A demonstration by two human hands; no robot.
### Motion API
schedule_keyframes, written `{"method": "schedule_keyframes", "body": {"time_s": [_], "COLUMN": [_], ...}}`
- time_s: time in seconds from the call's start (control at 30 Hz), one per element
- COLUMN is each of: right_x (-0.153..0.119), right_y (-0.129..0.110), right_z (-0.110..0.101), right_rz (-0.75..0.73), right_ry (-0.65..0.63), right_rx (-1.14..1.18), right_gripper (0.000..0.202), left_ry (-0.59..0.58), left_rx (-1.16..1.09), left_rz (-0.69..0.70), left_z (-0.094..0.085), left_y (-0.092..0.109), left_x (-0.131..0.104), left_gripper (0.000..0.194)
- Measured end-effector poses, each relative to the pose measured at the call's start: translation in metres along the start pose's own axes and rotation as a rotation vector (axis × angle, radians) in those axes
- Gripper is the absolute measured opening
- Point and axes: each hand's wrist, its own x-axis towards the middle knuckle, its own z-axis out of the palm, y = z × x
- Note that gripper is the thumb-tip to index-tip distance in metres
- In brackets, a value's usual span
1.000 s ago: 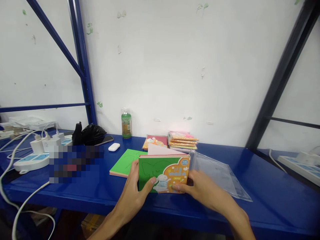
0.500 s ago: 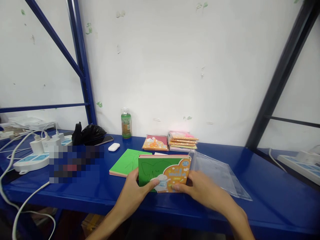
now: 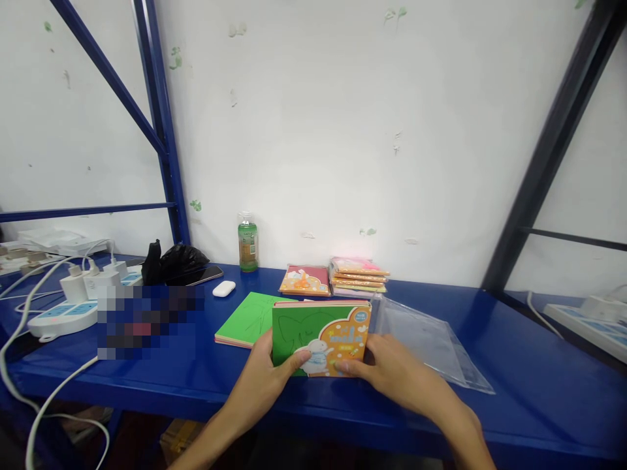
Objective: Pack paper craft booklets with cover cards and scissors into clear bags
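A stack of coloured craft paper [image 3: 298, 323] stands upright near the table's front edge, its green face and orange printed label with a white cartoon animal turned to me. My left hand [image 3: 272, 365] grips its left side, thumb across the front. On the right side, my right hand [image 3: 385, 362] holds it with the thumb on the lower part of the label. The fingers behind the stack are hidden. Just behind and left lies another green paper stack [image 3: 249, 316], flat on the table. A clear plastic sleeve [image 3: 431, 336] lies right of my right hand.
Along the wall are a drink bottle [image 3: 248, 245], a red-and-orange pack [image 3: 304, 279] and a pile of packs [image 3: 359, 277]. A white earbud case [image 3: 224, 288], a phone [image 3: 208, 275], a black plastic bag [image 3: 182, 261] and a power strip [image 3: 63, 320] with cables sit left.
The held stack has shifted and turned very slightly, its right edge moving a little left. Both hands keep their hold on it.
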Motion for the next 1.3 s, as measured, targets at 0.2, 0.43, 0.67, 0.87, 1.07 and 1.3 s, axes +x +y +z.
{"method": "schedule_keyframes", "body": {"time_s": [0.2,0.43,0.67,0.87,1.07,1.3], "right_x": [0.0019,0.0032,0.0040,0.0071,0.0083,0.0076], "right_y": [0.0001,0.0022,-0.0033,-0.0007,0.0030,0.0009], "right_z": [0.0016,0.0017,0.0013,0.0044,0.0068,0.0057], "right_rz": [0.054,0.084,0.073,0.061,0.055,0.036], "right_ry": [0.005,-0.030,-0.043,-0.036,-0.025,-0.027], "right_rx": [-0.052,-0.113,-0.117,-0.140,-0.143,-0.130], "right_gripper": [0.031,0.037,0.035,0.036,0.036,0.037], "left_ry": [0.021,-0.054,-0.037,-0.039,-0.032,-0.029], "left_rx": [0.038,0.098,0.101,0.158,0.167,0.183], "left_rz": [0.014,0.013,0.031,0.029,0.042,0.038], "left_z": [0.0014,-0.0028,-0.0022,-0.0033,-0.0027,-0.0021], "left_y": [-0.0021,-0.0048,-0.0032,-0.0018,-0.0019,0.0008], "left_x": [0.0000,0.0012,0.0007,0.0005,0.0001,-0.0012], "left_gripper": [0.043,0.050,0.050,0.049,0.046,0.046]}}
